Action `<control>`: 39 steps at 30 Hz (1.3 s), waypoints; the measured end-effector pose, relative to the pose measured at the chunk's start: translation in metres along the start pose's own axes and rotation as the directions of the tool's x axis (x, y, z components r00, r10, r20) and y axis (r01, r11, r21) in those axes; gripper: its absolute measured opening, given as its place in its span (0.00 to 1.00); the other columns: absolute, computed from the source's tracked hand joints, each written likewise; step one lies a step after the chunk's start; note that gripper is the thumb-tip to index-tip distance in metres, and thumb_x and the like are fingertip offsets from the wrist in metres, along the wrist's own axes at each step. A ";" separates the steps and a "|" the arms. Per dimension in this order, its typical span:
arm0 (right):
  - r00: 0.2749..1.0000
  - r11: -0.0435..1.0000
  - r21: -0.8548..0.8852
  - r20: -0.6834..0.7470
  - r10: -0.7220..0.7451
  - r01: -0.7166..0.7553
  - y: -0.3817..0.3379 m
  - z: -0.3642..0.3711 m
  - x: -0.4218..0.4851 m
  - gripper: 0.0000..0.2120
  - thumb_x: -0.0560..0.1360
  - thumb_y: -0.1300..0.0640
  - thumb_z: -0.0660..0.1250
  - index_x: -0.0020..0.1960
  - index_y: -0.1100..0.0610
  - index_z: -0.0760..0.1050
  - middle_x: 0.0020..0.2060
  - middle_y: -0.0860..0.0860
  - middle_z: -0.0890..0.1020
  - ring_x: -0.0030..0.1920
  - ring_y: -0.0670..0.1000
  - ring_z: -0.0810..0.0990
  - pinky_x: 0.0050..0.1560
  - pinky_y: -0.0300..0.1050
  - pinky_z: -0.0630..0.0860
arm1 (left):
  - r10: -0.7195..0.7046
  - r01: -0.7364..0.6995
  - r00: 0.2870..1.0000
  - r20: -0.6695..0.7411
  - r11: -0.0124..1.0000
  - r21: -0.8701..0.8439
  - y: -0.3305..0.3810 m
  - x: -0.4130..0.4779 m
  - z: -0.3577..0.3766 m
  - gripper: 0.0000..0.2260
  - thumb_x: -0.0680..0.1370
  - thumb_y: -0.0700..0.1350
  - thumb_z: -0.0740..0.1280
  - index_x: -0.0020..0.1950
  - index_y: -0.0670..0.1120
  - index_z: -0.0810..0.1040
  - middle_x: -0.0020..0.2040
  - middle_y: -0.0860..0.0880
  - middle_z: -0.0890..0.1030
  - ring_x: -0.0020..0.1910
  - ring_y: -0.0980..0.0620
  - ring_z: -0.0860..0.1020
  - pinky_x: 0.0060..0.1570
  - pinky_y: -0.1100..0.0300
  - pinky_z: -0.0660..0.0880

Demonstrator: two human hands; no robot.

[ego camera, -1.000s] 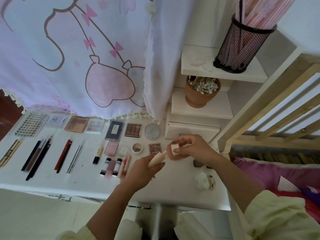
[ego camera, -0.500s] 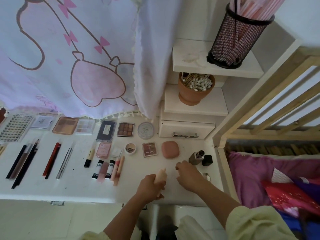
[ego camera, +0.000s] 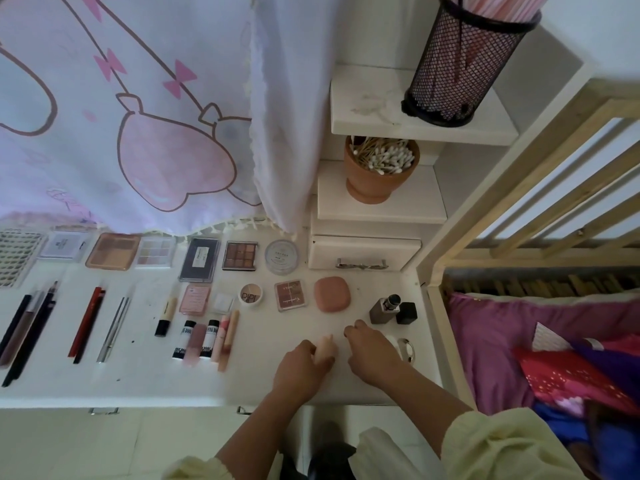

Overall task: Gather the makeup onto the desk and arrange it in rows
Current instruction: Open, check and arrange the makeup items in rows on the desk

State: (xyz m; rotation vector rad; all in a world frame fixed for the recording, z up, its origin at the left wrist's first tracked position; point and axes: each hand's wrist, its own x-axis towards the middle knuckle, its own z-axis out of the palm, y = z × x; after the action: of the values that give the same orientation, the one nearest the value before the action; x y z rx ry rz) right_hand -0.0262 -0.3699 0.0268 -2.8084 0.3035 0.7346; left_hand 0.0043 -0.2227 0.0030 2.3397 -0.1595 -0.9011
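Since 1 s back: pink compact (ego camera: 331,294) has left the right hand (ego camera: 372,355) and now lies flat on the white desk (ego camera: 145,386), just right of the small blush palette (ego camera: 290,295). Rows on desk: palettes (ego camera: 239,255) at back, pencils (ego camera: 86,323) front-left. Left hand (ego camera: 301,370) grips a beige tube (ego camera: 327,346) near the front edge. Right hand is just beside it, fingers curled down; can't tell if it holds anything. Open lipstick (ego camera: 384,308) and cap (ego camera: 406,312) stand right of the compact.
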 end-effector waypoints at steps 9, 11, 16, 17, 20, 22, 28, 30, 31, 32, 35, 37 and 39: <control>1.000 0.999 -0.035 0.015 -0.006 0.006 0.000 -0.003 -0.002 0.13 0.76 0.67 0.59 0.60 0.62 0.70 0.60 0.58 0.71 0.58 0.59 0.73 0.54 0.49 0.69 | 0.006 0.013 0.997 -0.080 0.972 0.233 0.000 0.003 0.003 0.17 0.76 0.61 0.65 0.48 0.47 0.76 0.45 0.49 0.80 0.44 0.50 0.79 0.46 0.57 0.76; 0.999 1.000 -0.025 0.032 -0.004 0.005 -0.001 -0.003 -0.002 0.12 0.76 0.67 0.59 0.58 0.63 0.71 0.59 0.59 0.71 0.58 0.60 0.73 0.54 0.49 0.69 | 0.018 0.009 0.996 -0.092 0.958 0.288 0.000 0.002 0.000 0.17 0.75 0.60 0.65 0.47 0.47 0.75 0.45 0.49 0.80 0.43 0.50 0.78 0.44 0.58 0.75; 0.999 1.000 -0.016 0.050 -0.003 0.004 -0.001 -0.005 -0.003 0.11 0.75 0.67 0.59 0.57 0.63 0.71 0.58 0.59 0.71 0.57 0.59 0.73 0.52 0.48 0.69 | 0.006 0.008 0.998 -0.057 0.969 0.248 0.001 0.004 0.003 0.15 0.75 0.59 0.66 0.46 0.47 0.74 0.46 0.48 0.81 0.44 0.49 0.79 0.45 0.58 0.77; 0.999 1.000 -0.023 0.048 -0.003 0.004 -0.001 -0.005 -0.004 0.11 0.75 0.67 0.59 0.57 0.63 0.71 0.59 0.59 0.72 0.57 0.59 0.73 0.52 0.48 0.69 | 0.011 0.001 0.999 -0.047 0.972 0.235 0.001 0.004 0.004 0.14 0.75 0.59 0.66 0.46 0.48 0.73 0.47 0.48 0.81 0.44 0.50 0.79 0.44 0.59 0.76; 0.999 0.999 -0.054 0.038 0.005 -0.002 -0.003 -0.008 -0.006 0.10 0.76 0.67 0.58 0.57 0.63 0.71 0.59 0.59 0.71 0.58 0.60 0.74 0.52 0.48 0.69 | 0.026 -0.019 0.999 -0.030 0.973 0.230 0.005 0.006 0.007 0.12 0.76 0.56 0.66 0.46 0.47 0.72 0.48 0.48 0.80 0.44 0.50 0.78 0.42 0.61 0.72; 0.999 0.998 -0.069 0.036 0.003 -0.001 -0.004 -0.009 -0.008 0.10 0.77 0.67 0.58 0.57 0.63 0.71 0.60 0.58 0.71 0.58 0.60 0.74 0.49 0.48 0.68 | 0.030 -0.024 0.999 -0.021 0.973 0.228 0.006 0.007 0.008 0.12 0.76 0.56 0.66 0.47 0.47 0.73 0.48 0.48 0.81 0.46 0.49 0.79 0.43 0.61 0.73; 0.996 0.998 0.019 -0.071 -0.051 0.053 -0.008 -0.031 -0.004 0.14 0.78 0.60 0.61 0.63 0.60 0.71 0.62 0.55 0.71 0.58 0.57 0.75 0.52 0.48 0.72 | 0.040 -0.022 0.996 -0.075 0.974 0.227 0.001 0.011 -0.007 0.20 0.76 0.63 0.62 0.50 0.47 0.76 0.46 0.50 0.80 0.42 0.51 0.77 0.42 0.59 0.75; 0.991 0.997 0.044 -0.122 -0.054 0.060 -0.011 -0.043 0.005 0.13 0.78 0.59 0.61 0.62 0.60 0.72 0.61 0.54 0.72 0.58 0.56 0.75 0.52 0.47 0.72 | 0.048 -0.021 0.990 -0.129 0.980 0.200 0.001 0.017 -0.018 0.19 0.78 0.63 0.60 0.51 0.48 0.76 0.46 0.50 0.80 0.42 0.51 0.77 0.41 0.60 0.73; 0.989 0.997 0.053 -0.138 -0.052 0.060 -0.012 -0.048 0.010 0.12 0.79 0.59 0.61 0.61 0.60 0.72 0.61 0.54 0.73 0.57 0.56 0.76 0.51 0.46 0.71 | 0.046 -0.020 0.988 -0.146 0.984 0.175 0.000 0.020 -0.023 0.18 0.78 0.62 0.60 0.51 0.48 0.76 0.47 0.51 0.80 0.44 0.52 0.77 0.42 0.59 0.74; 0.988 0.997 0.058 -0.146 -0.048 0.057 -0.013 -0.051 0.016 0.12 0.78 0.60 0.61 0.61 0.60 0.72 0.60 0.54 0.73 0.56 0.56 0.76 0.51 0.46 0.71 | 0.038 -0.016 0.988 -0.149 0.989 0.145 -0.002 0.024 -0.026 0.16 0.78 0.61 0.61 0.51 0.49 0.76 0.48 0.51 0.80 0.45 0.52 0.78 0.44 0.59 0.75; 0.992 0.998 0.029 -0.113 -0.049 0.052 -0.016 -0.054 0.033 0.20 0.76 0.64 0.62 0.67 0.60 0.67 0.64 0.56 0.70 0.59 0.56 0.72 0.55 0.47 0.71 | 0.030 -0.017 0.991 -0.133 0.995 0.101 -0.008 0.029 -0.030 0.12 0.78 0.58 0.62 0.50 0.51 0.75 0.48 0.53 0.79 0.46 0.54 0.77 0.46 0.61 0.74; 0.995 0.998 -0.030 -0.087 -0.058 0.055 -0.018 -0.053 0.043 0.28 0.74 0.65 0.63 0.72 0.59 0.60 0.68 0.56 0.65 0.62 0.57 0.70 0.58 0.49 0.69 | 0.055 -0.043 0.989 -0.139 0.995 0.093 -0.013 0.030 -0.030 0.09 0.79 0.56 0.62 0.50 0.52 0.74 0.47 0.54 0.77 0.45 0.56 0.75 0.43 0.64 0.71; 0.996 0.995 -0.079 -0.065 -0.060 0.054 -0.020 -0.052 0.054 0.32 0.73 0.66 0.65 0.74 0.58 0.57 0.69 0.56 0.63 0.64 0.58 0.68 0.60 0.51 0.68 | 0.076 -0.066 0.986 -0.146 0.995 0.072 -0.016 0.031 -0.030 0.06 0.79 0.54 0.63 0.49 0.52 0.74 0.46 0.54 0.76 0.43 0.57 0.75 0.43 0.66 0.70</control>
State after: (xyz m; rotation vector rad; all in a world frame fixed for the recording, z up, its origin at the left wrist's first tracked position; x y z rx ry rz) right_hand 0.0484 -0.3723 0.0471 -2.9061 0.2095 0.6537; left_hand 0.0449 -0.2043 -0.0070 2.4359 -0.2128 -0.6942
